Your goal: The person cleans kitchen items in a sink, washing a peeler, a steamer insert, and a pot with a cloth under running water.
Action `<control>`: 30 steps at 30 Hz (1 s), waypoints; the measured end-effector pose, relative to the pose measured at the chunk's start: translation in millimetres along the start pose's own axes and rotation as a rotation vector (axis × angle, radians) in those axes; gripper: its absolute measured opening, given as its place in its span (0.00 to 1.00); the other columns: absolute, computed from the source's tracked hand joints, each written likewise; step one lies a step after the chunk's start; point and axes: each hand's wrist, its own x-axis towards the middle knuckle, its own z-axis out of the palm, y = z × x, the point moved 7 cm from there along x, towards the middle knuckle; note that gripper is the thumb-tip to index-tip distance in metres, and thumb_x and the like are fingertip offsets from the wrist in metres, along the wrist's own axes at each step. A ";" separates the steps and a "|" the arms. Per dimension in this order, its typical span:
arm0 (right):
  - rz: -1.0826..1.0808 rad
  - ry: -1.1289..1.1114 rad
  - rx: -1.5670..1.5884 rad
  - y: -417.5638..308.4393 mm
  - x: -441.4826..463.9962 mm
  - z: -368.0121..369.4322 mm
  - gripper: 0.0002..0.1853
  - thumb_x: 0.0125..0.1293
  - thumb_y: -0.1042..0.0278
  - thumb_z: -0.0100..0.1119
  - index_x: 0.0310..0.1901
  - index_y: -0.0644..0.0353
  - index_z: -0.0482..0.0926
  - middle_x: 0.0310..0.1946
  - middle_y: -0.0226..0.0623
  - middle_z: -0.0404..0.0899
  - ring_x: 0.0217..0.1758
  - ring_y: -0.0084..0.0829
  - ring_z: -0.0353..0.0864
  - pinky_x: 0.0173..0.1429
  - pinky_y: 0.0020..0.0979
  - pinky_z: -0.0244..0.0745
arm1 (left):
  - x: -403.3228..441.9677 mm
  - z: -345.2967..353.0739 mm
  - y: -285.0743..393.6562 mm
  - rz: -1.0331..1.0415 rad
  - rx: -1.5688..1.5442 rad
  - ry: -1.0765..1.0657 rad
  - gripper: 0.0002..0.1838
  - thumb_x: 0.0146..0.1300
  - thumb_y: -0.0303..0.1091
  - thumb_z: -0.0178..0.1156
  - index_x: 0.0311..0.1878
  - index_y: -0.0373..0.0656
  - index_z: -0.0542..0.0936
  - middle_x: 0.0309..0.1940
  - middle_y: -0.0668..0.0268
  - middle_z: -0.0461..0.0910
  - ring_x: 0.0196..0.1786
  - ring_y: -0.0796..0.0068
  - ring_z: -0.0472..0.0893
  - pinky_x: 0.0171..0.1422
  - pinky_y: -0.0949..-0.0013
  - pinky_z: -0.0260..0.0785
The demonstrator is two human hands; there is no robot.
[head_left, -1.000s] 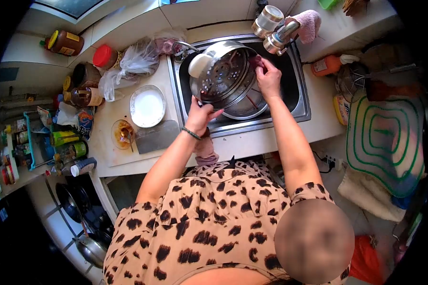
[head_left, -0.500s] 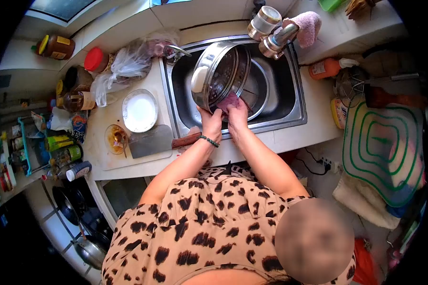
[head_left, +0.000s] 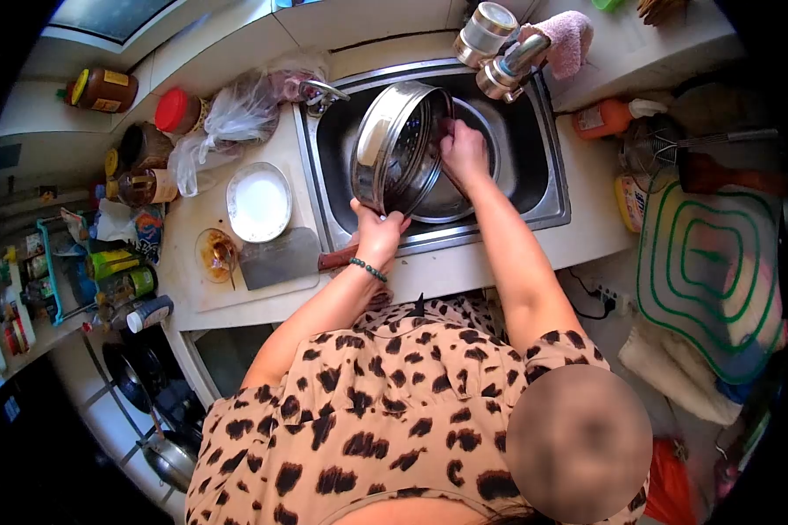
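A stainless-steel steamer pot (head_left: pixel 392 122) with a perforated base and a pale handle is tilted on its side over the sink (head_left: pixel 534 206). My left hand (head_left: pixel 379 233) grips its lower near rim. At the steamer's right-hand rim, my right hand (head_left: pixel 464 150) is closed, fingers curled at the opening; whatever it holds is hidden. Beneath and to the right, a round metal basin (head_left: pixel 486 131) lies in the sink.
Left of the sink, a cleaver (head_left: pixel 280 259) lies on a cutting board (head_left: pixel 271 296), near a white dish (head_left: pixel 259 203) and a small glass bowl (head_left: pixel 215 254). The faucet (head_left: pixel 510 72) rises behind the sink. A spray bottle (head_left: pixel 604 118) stands at right.
My right hand has moved up and right, from the lower rim to the steamer's right side. The purplish cloth seen between my hands is out of sight. My left hand shifted slightly down-left.
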 end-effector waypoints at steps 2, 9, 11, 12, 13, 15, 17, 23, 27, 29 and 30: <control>-0.174 0.026 -0.020 -19.9 14.4 -15.2 0.13 0.56 0.72 0.52 0.43 0.60 0.78 0.35 0.50 0.82 0.40 0.50 0.81 0.46 0.45 0.75 | 0.3 -8.4 1.1 -0.033 0.009 -0.012 0.27 0.57 0.18 0.53 0.56 0.40 0.54 0.51 0.60 0.68 0.48 0.69 0.76 0.46 0.70 0.77; 0.054 0.124 0.292 -5.2 -14.8 -6.6 0.15 0.54 0.71 0.52 0.43 0.59 0.82 0.33 0.50 0.82 0.38 0.49 0.83 0.46 0.44 0.76 | 26.0 -20.1 -5.5 0.173 -0.058 0.060 0.40 0.54 0.30 0.70 0.62 0.40 0.52 0.53 0.58 0.69 0.50 0.70 0.73 0.54 0.71 0.70; 0.216 0.053 0.319 9.5 -36.9 17.3 0.14 0.54 0.70 0.53 0.41 0.61 0.82 0.31 0.49 0.83 0.36 0.46 0.84 0.43 0.41 0.77 | 32.2 -10.5 -5.8 0.289 -0.073 0.039 0.41 0.54 0.28 0.69 0.63 0.40 0.52 0.55 0.59 0.68 0.52 0.70 0.73 0.57 0.71 0.68; 0.291 0.003 0.368 15.7 -50.0 32.8 0.13 0.54 0.70 0.53 0.40 0.62 0.81 0.30 0.48 0.83 0.32 0.44 0.84 0.39 0.40 0.78 | 30.6 -4.7 -1.4 0.404 -0.084 0.019 0.42 0.54 0.26 0.69 0.65 0.40 0.51 0.56 0.59 0.68 0.54 0.70 0.72 0.60 0.71 0.65; 0.493 -0.088 0.529 1.3 -67.1 30.0 0.10 0.56 0.71 0.53 0.36 0.63 0.81 0.25 0.42 0.82 0.24 0.35 0.81 0.28 0.36 0.77 | 27.7 3.3 -0.4 0.420 -0.045 -0.026 0.43 0.55 0.23 0.67 0.66 0.39 0.49 0.58 0.60 0.68 0.58 0.71 0.71 0.62 0.72 0.63; 0.553 -0.096 0.837 0.5 -86.6 53.1 0.07 0.59 0.74 0.51 0.35 0.65 0.79 0.23 0.35 0.78 0.17 0.25 0.74 0.19 0.28 0.69 | 31.6 4.9 -18.7 0.376 -0.003 -0.037 0.35 0.56 0.20 0.62 0.63 0.40 0.54 0.51 0.60 0.72 0.47 0.71 0.77 0.46 0.72 0.74; 0.621 -0.082 0.900 -4.1 -97.9 47.1 0.07 0.61 0.75 0.50 0.35 0.66 0.78 0.22 0.34 0.78 0.16 0.23 0.72 0.18 0.26 0.66 | 33.3 3.6 -25.6 0.246 -0.031 -0.071 0.33 0.56 0.19 0.61 0.61 0.40 0.55 0.48 0.61 0.74 0.43 0.71 0.79 0.37 0.73 0.78; 0.481 -0.117 0.579 24.1 -72.0 52.1 0.09 0.56 0.71 0.56 0.32 0.69 0.79 0.24 0.46 0.82 0.26 0.36 0.83 0.27 0.37 0.76 | 32.4 2.0 -2.0 0.089 0.081 -0.139 0.26 0.56 0.18 0.56 0.56 0.38 0.58 0.40 0.59 0.77 0.30 0.70 0.82 0.21 0.74 0.76; 0.215 0.012 0.168 4.5 -39.9 0.9 0.13 0.54 0.67 0.56 0.34 0.69 0.81 0.30 0.57 0.80 0.36 0.54 0.82 0.45 0.47 0.76 | 25.6 -4.4 7.5 0.054 0.182 -0.131 0.25 0.58 0.20 0.53 0.57 0.39 0.58 0.42 0.56 0.80 0.31 0.65 0.85 0.25 0.72 0.76; 0.159 0.032 0.128 14.2 -24.6 -1.9 0.13 0.54 0.66 0.56 0.35 0.68 0.80 0.30 0.58 0.80 0.37 0.55 0.81 0.46 0.48 0.75 | 22.0 -6.1 8.6 -0.002 0.204 -0.141 0.25 0.57 0.23 0.54 0.57 0.38 0.58 0.41 0.55 0.80 0.29 0.65 0.84 0.26 0.71 0.77; 0.105 0.051 0.089 17.5 -16.3 -3.1 0.14 0.54 0.66 0.55 0.36 0.68 0.80 0.31 0.58 0.80 0.39 0.56 0.80 0.48 0.49 0.75 | 21.3 -8.3 12.5 0.000 0.201 -0.135 0.25 0.57 0.23 0.54 0.57 0.38 0.58 0.41 0.55 0.80 0.29 0.65 0.84 0.26 0.71 0.77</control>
